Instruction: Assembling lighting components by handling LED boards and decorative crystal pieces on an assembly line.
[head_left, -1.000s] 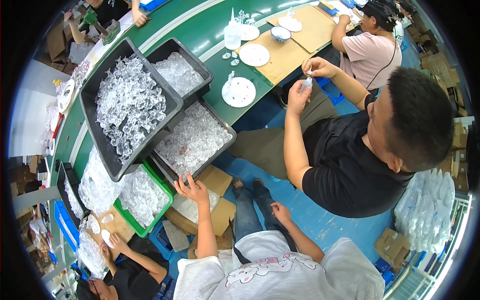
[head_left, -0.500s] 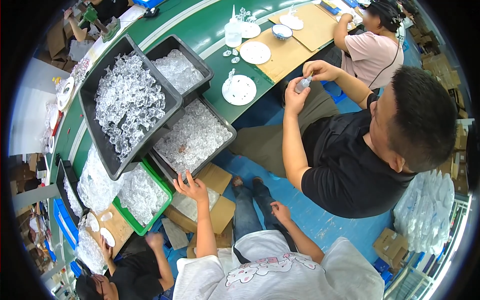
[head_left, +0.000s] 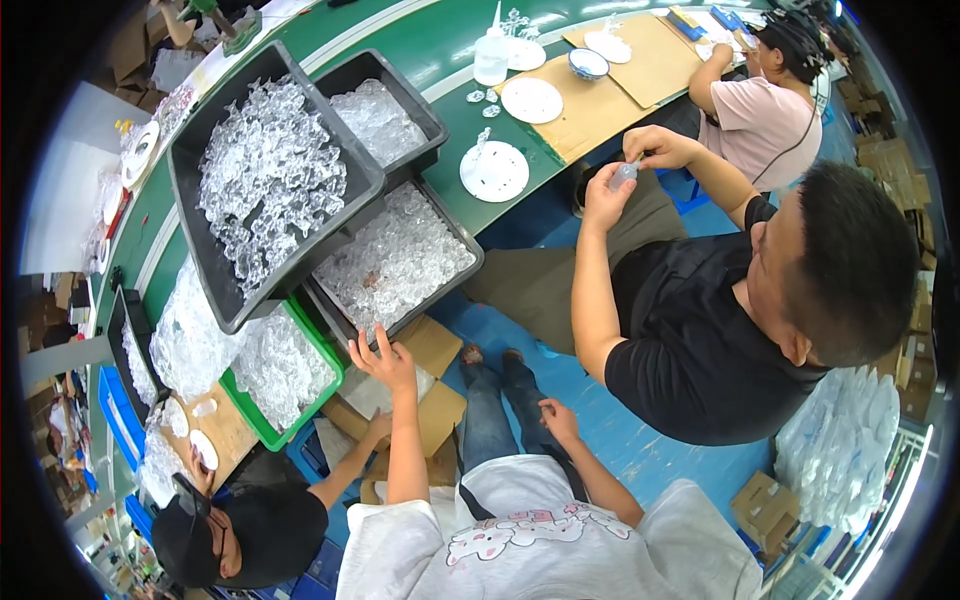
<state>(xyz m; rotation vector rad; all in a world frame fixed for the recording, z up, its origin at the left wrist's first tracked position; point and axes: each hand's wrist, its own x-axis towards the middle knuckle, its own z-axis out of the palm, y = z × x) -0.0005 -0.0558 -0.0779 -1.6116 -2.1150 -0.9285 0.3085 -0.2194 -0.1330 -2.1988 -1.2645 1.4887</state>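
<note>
While my left hand (head_left: 385, 362) reaches up with fingers spread wide, its tips touch the near rim of a dark grey tray (head_left: 465, 282) heaped with small clear plastic pieces (head_left: 400, 260). My right hand (head_left: 557, 418) rests on my knee, loosely curled and holding nothing that I can make out. Two more dark trays sit above: a large one (head_left: 200, 240) tilted over the first, piled with clear pieces, and a smaller one (head_left: 425, 120) behind it. A green crate (head_left: 325, 385) to my left holds bagged clear pieces. Beside me, a person in a black shirt (head_left: 690, 340) pinches what seems a small clear part (head_left: 624, 175) in both hands.
</note>
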